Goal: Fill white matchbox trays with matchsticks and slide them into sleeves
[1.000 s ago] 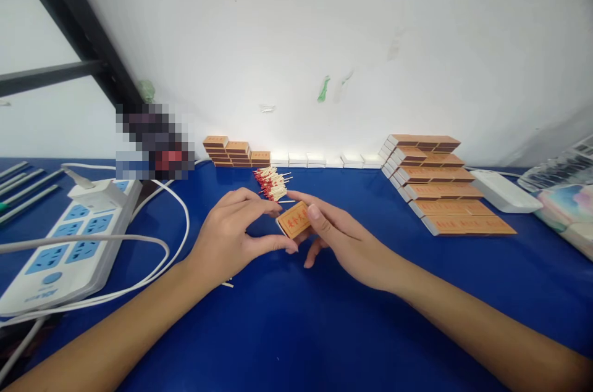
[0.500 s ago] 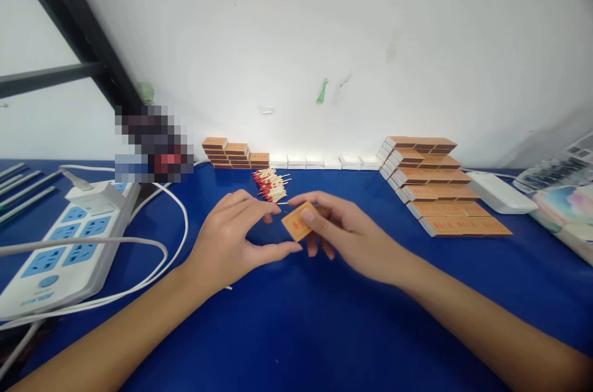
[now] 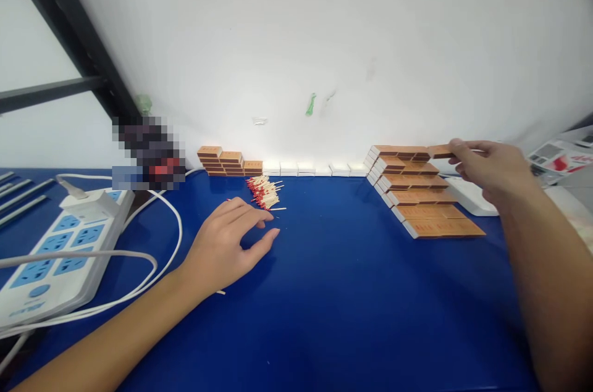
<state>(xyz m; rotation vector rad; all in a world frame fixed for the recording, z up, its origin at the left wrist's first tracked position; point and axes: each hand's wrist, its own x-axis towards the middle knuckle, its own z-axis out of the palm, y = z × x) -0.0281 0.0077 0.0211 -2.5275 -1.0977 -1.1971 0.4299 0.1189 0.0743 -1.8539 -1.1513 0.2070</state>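
Note:
My right hand (image 3: 486, 170) pinches an orange matchbox (image 3: 440, 151) at the right end of the top row of the stepped matchbox stack (image 3: 417, 197). Over the blue table, my left hand (image 3: 236, 241) is held with thumb and fingers apart and nothing between them. Just beyond its fingertips lies a heap of red-tipped matches (image 3: 265, 192). A smaller stack of orange matchboxes (image 3: 220, 161) stands by the wall at the left. White trays (image 3: 306, 168) line the wall between the two stacks.
A white power strip (image 3: 69, 250) with looping white cables (image 3: 178, 219) lies at the left. Thin rods (image 3: 23, 202) are at the far left edge. A white device (image 3: 472, 196) sits behind my right wrist. A single match (image 3: 221, 292) lies near my left forearm.
My right hand has carried the matchbox from beside my left hand to the right-hand stack. My left hand stays near the matches, its thumb slightly closer to its fingers. The view has shifted slightly.

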